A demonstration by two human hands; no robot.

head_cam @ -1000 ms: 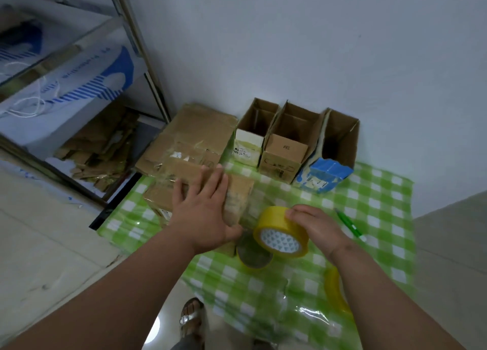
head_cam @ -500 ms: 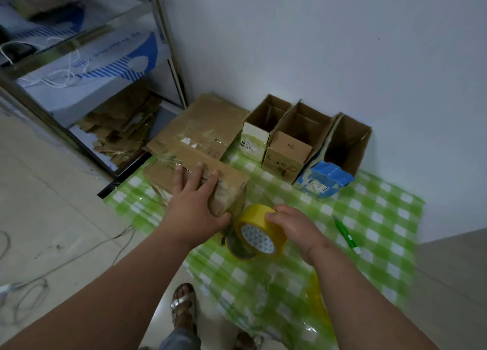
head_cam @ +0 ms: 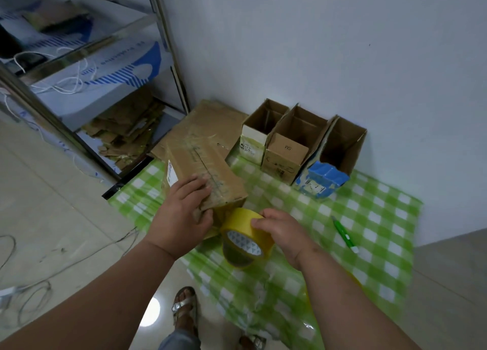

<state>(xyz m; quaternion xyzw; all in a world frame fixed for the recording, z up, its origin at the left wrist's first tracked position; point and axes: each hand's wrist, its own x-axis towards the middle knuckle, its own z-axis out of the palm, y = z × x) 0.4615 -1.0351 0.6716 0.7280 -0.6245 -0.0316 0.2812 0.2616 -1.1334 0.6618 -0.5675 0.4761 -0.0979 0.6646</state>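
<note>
Tape roll (head_cam: 246, 237), pinched by right hand (head_cam: 283, 231) fingers (head_cam: 259, 222), sits beside the cardboard box (head_cam: 210, 170) gripped by left hand (head_cam: 181, 215).

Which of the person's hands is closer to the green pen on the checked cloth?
Right. The right hand grips the yellow tape roll, and the pen lies off to its right. The left hand holds the cardboard box, farther left beyond the tape.

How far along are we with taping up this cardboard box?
Done: the cardboard box is closed and glossy tape seems to run along its top seam. In hand: the left hand holds the box's near end while the right hand grips the yellow tape roll beside it. Left: probably that end, and the three small boxes by the wall stand open.
</note>
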